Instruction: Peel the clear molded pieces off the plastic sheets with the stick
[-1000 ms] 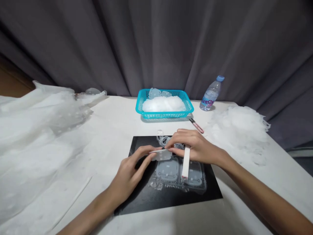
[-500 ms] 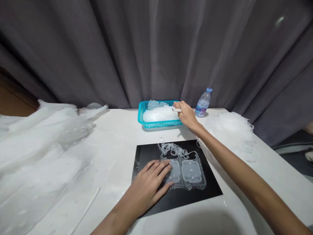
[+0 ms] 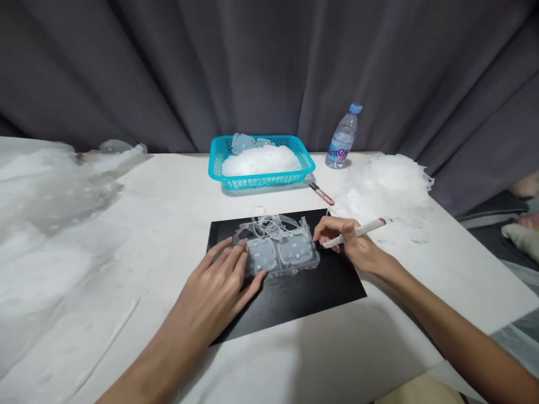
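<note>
A clear plastic sheet (image 3: 297,247) with two rounded-square panels lies on a black mat (image 3: 311,292). Thin curled plastic strips (image 3: 273,226) gather along its far edge. My left hand (image 3: 225,275) rests flat with fingers spread over the sheet's left side, hiding part of it. Closed around a white pen-shaped tool (image 3: 366,227), my right hand (image 3: 353,247) is at the sheet's right edge. The tool slants, one end low near the mat, the other pointing right; its exact kind is unclear. Whether the right fingertips touch the sheet, I cannot tell.
Behind the mat stands a turquoise basket (image 3: 265,182) holding fluffy white material (image 3: 263,161) and clear plastic pieces (image 3: 243,143). Pink-handled thread snips (image 3: 322,193) lie beside it, near a water bottle (image 3: 342,140). Piles of filmy white material cover the left (image 3: 50,235) and back right (image 3: 391,182).
My right hand has come from the basket back to the sheet's right edge, carrying the white tool. The snips are now uncovered. My left hand stays on the sheet; the view has tilted down.
</note>
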The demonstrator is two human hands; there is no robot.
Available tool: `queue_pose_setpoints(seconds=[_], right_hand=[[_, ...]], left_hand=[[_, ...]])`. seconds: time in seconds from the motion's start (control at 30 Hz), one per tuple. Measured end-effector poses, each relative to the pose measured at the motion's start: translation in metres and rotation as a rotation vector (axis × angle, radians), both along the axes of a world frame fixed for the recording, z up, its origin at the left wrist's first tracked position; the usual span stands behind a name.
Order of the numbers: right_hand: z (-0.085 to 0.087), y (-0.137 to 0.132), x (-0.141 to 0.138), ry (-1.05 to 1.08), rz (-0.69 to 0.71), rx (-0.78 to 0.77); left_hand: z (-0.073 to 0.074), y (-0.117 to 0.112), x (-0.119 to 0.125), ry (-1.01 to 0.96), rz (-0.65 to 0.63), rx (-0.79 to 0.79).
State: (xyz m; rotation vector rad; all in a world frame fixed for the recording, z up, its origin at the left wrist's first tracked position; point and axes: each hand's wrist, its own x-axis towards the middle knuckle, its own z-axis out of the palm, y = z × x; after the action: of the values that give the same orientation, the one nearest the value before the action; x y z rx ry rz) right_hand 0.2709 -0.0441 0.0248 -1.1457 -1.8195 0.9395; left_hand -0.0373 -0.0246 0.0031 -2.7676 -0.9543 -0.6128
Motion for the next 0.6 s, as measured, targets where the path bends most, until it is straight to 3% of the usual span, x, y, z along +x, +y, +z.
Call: queue_pose_setpoints(seconds=[0.1,0.3,0.47,0.6], right_hand=[[-0.002,-0.006,-0.003,0.022,-0.007,-0.054],[0.002,-0.014,-0.011,-0.095,0.110,-0.102],[-0.002,-0.022,-0.014,-0.111,0.150,-0.065],[-0.003,-0.023,-0.013,-0.204,0.171,0.012]], left_hand=[[0.003,-0.005,0.010,-0.044,0.014,-0.020],[0.005,-0.009,0.026,0.007,-0.255,-0.183],[0.002,-0.011,0.024,-0.060,-0.239,-0.126],[0.000,-0.015,0.025,-0.072,-0.247,-0.171]])
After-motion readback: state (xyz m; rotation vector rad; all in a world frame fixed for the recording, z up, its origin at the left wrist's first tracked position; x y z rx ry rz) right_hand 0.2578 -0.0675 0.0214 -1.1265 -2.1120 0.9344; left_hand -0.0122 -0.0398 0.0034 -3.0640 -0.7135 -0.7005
